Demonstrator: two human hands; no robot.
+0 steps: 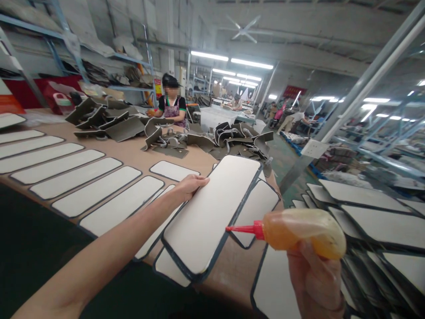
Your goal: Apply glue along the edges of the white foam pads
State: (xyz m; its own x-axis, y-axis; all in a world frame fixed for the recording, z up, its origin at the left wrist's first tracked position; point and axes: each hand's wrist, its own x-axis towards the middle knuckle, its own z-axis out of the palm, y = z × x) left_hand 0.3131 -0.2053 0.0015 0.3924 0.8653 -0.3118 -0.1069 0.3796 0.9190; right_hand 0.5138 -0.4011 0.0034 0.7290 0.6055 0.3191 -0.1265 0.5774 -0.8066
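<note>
My left hand [192, 186] grips the left edge of a long white panel with dark edging [212, 212], thumb on its face. The panel is tilted above the table, its lower end toward me. In my right hand [312, 270] is a squeeze bottle [299, 230] of amber liquid, lying sideways. The bottle's red nozzle [244, 229] points left, its tip at the panel's right edge; whether liquid is coming out cannot be made out. Another white panel [257, 208] lies partly hidden behind the held one.
Several similar panels [99, 195] lie in a slanted row on the brown table [229, 270]. Grey-green folded pieces [122, 126] are heaped at the back, where a co-worker [171, 104] sits. Stacked panels [375, 221] stand at the right, near a slanted metal post [352, 97].
</note>
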